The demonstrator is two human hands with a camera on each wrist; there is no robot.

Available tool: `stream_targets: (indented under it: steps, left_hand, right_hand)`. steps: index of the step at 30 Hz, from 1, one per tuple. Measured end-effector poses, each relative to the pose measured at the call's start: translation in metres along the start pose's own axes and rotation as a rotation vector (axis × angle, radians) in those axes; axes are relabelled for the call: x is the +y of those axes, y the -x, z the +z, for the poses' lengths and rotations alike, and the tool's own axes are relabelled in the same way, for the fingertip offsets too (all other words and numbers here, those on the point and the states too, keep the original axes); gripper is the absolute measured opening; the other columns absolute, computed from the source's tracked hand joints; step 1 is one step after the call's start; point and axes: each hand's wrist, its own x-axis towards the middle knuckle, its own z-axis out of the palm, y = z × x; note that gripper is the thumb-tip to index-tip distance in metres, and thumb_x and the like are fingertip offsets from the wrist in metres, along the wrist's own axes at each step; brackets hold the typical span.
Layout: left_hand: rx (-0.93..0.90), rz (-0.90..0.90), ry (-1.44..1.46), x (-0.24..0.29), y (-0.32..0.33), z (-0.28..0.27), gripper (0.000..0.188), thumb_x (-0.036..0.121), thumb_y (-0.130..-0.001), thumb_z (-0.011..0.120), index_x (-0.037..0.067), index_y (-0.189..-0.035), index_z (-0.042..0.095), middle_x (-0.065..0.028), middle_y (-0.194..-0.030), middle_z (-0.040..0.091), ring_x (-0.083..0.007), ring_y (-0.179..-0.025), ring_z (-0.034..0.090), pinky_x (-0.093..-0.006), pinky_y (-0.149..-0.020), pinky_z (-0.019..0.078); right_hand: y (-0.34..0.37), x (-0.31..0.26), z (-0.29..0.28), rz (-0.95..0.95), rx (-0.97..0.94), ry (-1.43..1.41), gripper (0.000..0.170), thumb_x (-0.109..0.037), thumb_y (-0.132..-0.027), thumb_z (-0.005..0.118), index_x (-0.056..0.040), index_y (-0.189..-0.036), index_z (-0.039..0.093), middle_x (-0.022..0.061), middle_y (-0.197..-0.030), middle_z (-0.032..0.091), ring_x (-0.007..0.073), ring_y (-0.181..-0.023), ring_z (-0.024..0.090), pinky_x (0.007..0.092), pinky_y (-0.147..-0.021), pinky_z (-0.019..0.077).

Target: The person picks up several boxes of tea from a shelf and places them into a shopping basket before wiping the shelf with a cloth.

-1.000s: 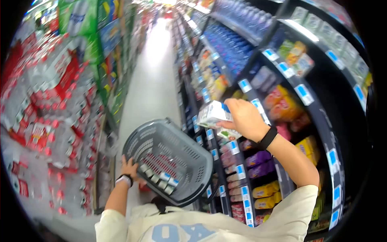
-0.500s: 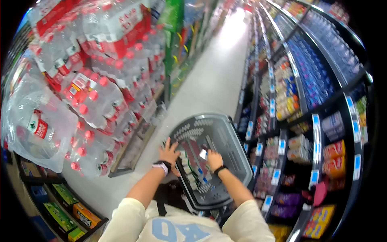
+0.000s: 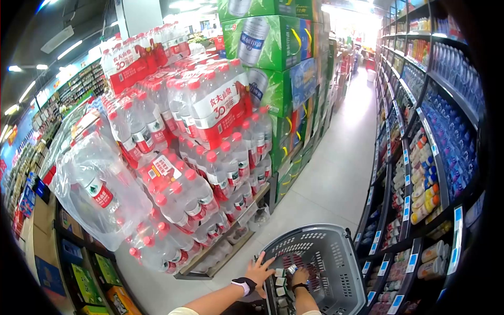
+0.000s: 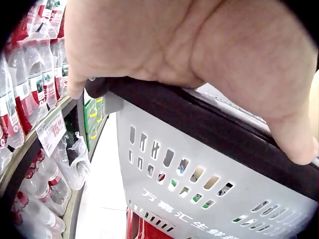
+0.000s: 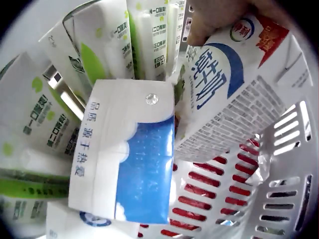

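Ideally, the right hand (image 3: 301, 277), pinching a tilted milk carton (image 5: 227, 87), should settle it level while spread left-hand fingers (image 3: 268, 262) steady the basket's left rim (image 4: 144, 97).

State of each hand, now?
Left hand: open, resting on the rim of the basket.
Right hand: holding a milk carton in the basket.

Grey basket (image 3: 341, 273), rows of slots, and there's the black rim (image 4: 199, 117)! One carton (image 5: 214, 84) flashes white, blue lettering, red corner; a second carton (image 5: 119, 154) splits white and blue along wavy edges; slim cartons (image 5: 37, 114) sport green dots on white.
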Motion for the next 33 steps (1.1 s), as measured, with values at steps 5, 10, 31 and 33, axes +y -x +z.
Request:
stream_targets:
  steps: [5,10,31,33]
  left_hand:
    - [0.010,0.004,0.021,-0.001,0.000,0.000,0.101,0.049,-0.039,0.087,0.024,-0.128,0.048,-0.0053,-0.153,0.012,-0.0429,-0.140,-0.007,-0.0726,-0.098,0.0208]
    - [0.025,0.001,0.053,0.001,0.002,-0.003,0.102,0.047,-0.037,0.088,0.023,-0.128,0.049,-0.0051,-0.153,0.012,-0.0417,-0.140,-0.008,-0.0726,-0.098,0.0212]
    - [-0.016,0.087,-0.146,-0.008,-0.012,0.002,0.101,0.068,-0.042,0.079,0.023,-0.128,0.052,-0.0147,-0.151,0.019,-0.0537,-0.135,-0.008,-0.0683,-0.104,0.0149]
    - [-0.089,0.056,-0.029,-0.001,-0.006,-0.009,0.106,0.066,-0.038,0.081,0.021,-0.128,0.052,-0.0172,-0.152,0.013,-0.0497,-0.136,-0.015,-0.0662,-0.106,0.0084]
  right_hand:
    - [-0.008,-0.001,0.001,0.023,-0.051,-0.056,0.043,-0.034,-0.075,0.071,-0.0050,-0.100,0.049,0.0131,-0.101,0.054,0.0297,-0.098,0.052,0.0407,-0.087,0.0416]
    - [-0.005,-0.010,0.008,0.199,-0.173,-0.339,0.068,-0.023,-0.066,0.081,0.0002,-0.115,0.039,0.0234,-0.111,0.051,0.0392,-0.104,0.050,0.0480,-0.089,0.0418]
    - [0.049,0.102,-0.233,-0.205,-0.116,-0.483,0.046,-0.030,-0.084,0.060,-0.0026,-0.120,0.055,0.0357,-0.142,0.016,0.0427,-0.112,0.050,0.0420,-0.099,0.0402]
    - [0.061,0.118,-0.341,-0.117,0.045,-0.472,0.044,-0.028,-0.081,0.063,0.0009,-0.113,0.057,0.0370,-0.141,0.020,0.0429,-0.110,0.052,0.0408,-0.097,0.0418]
